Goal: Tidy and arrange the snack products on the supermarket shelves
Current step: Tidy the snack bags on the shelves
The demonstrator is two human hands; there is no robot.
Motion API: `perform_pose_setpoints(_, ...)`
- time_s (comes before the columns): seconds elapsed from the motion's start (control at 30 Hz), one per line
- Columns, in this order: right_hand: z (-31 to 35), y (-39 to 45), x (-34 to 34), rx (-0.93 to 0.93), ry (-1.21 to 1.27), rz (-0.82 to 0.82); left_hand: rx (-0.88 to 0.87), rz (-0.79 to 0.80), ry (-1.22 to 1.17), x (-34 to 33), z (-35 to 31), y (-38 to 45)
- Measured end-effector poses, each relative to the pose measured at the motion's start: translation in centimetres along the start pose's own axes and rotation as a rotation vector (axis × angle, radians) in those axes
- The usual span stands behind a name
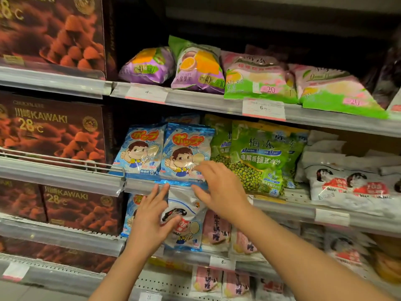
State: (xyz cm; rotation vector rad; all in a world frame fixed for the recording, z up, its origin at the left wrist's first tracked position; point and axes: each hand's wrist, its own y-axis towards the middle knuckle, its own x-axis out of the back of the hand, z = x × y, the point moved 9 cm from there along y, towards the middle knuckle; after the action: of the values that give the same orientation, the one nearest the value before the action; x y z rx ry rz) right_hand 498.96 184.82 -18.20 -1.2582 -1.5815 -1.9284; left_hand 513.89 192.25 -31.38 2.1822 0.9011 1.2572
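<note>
1. Your right hand (219,187) is spread, fingers nearly straight and apart, reaching over the front lip of the middle shelf (282,206). Its fingertips touch the lower edge of the right-hand blue candy bag (186,148), and the thumb lies against the top of the white-and-blue bag (186,216) just below the lip. It clamps nothing.
2. Your left hand (152,222) lies flat on that white-and-blue bag, fingers straight and slightly fanned, thumb pressing the bag's middle. It presses rather than grips.
3. That bag stands in front of the shelf lip, partly covering another blue bag on the shelf below; it looks like the one being placed, though where it belongs is a judgement.
4. If it goes with the two blue bags on the middle shelf, pinch its top seam with the right hand and support its base with the left, so the soft pack does not fold.
5. Lift it clear of the lip before pushing back, or the seam may catch.
6. Stand it upright, face forward, in line with the left blue bag (138,148).
7. Keep your wrist off the green mung-bean bag (258,155) just beside you on the right; it leans and could tip off the front edge.
</note>
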Motion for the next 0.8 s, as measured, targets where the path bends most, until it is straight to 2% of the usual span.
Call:
perform_pose_setpoints(0.1,-2.0,-3.6,-1.7,-0.293,0.301,0.106,0.103,0.013,-0.116,0.7,-0.9,0.3)
perform_pose_setpoints(0.23,-3.6,-6.6,-2.9,-0.52,0.717,0.114,0.32,0.096,-0.339,1.1,-3.1,0.5)
perform_pose_setpoints(0.4,-4.2,-7.6,-4.2,-0.564,1.006,0.153,0.422,-0.075,-0.464,-0.3,-5.4,0.4)
perform_pose_setpoints(0.5,-6.1,-7.7,-2.5,-0.559,1.049,0.08,0.347,-0.037,-0.503,-0.4,-8.2,1.3)
perform_pose_setpoints(0.6,-9.4,-8.9,-0.9,-0.607,1.055,-0.047,0.294,-0.055,-0.363,2.5,-8.6,3.5)
perform_pose_setpoints(0.73,-12.9,-10.6,-0.3,-0.665,1.068,-0.175,0.253,-0.247,0.18,8.2,-4.4,7.9)
perform_pose_setpoints(0.8,-13.6,-11.0,-0.5,-0.68,1.093,-0.202,0.289,-0.166,0.398,8.7,-2.2,9.7)
